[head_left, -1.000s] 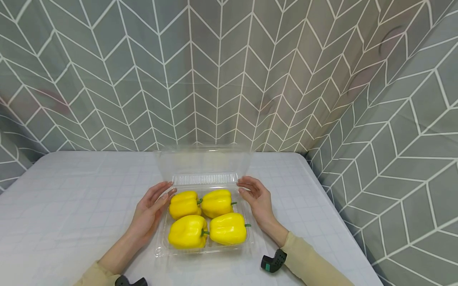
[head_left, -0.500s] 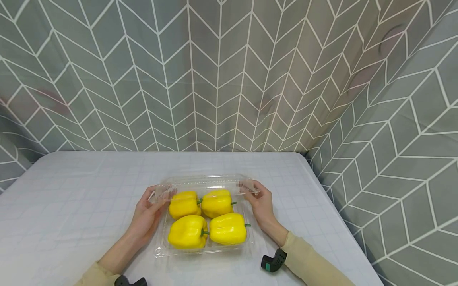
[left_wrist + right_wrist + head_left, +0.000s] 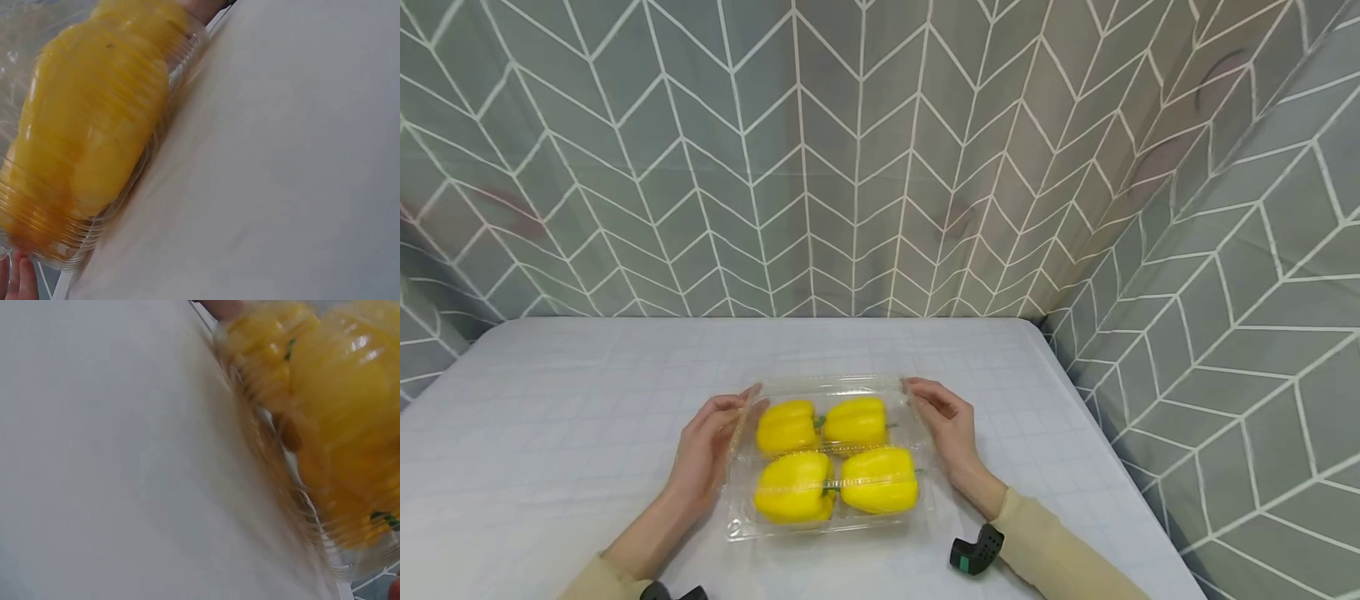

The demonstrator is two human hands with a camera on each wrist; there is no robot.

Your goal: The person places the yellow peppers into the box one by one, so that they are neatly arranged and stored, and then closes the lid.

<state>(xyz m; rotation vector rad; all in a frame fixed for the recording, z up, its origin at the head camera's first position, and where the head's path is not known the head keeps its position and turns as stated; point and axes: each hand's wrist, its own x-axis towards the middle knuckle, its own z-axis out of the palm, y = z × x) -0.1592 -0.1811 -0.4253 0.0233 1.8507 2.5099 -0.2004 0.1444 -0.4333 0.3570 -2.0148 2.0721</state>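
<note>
A: What is different from a second ago?

B: The lid (image 3: 829, 392) of the clear box (image 3: 827, 521) stood upright at the back then; half a second ago it was halfway over. Now it lies down across the peppers, so the box looks closed, or nearly so. I cannot tell whether the rim has snapped shut.

A: And the hands?

B: The left hand (image 3: 709, 446) is at the box's left side, fingers up by the far left corner of the lid. The right hand (image 3: 947, 429) mirrors it at the far right corner. The fingers look only gently bent and laid along the lid's edge; I would call both open and resting there, not gripping.

A: Where does the box sit?

B: On the counter (image 3: 550, 433), in the middle, just in front of the person. The wrist views are blurred and show only yellow behind ribbed plastic.

A: Count things for me.

B: One box with one lid. Four yellow peppers inside, two by two: back left (image 3: 786, 427), back right (image 3: 855, 421), front left (image 3: 793, 487), front right (image 3: 880, 481). Two hands. Covering seems the step in hand, with pressing the edges perhaps left.
</note>
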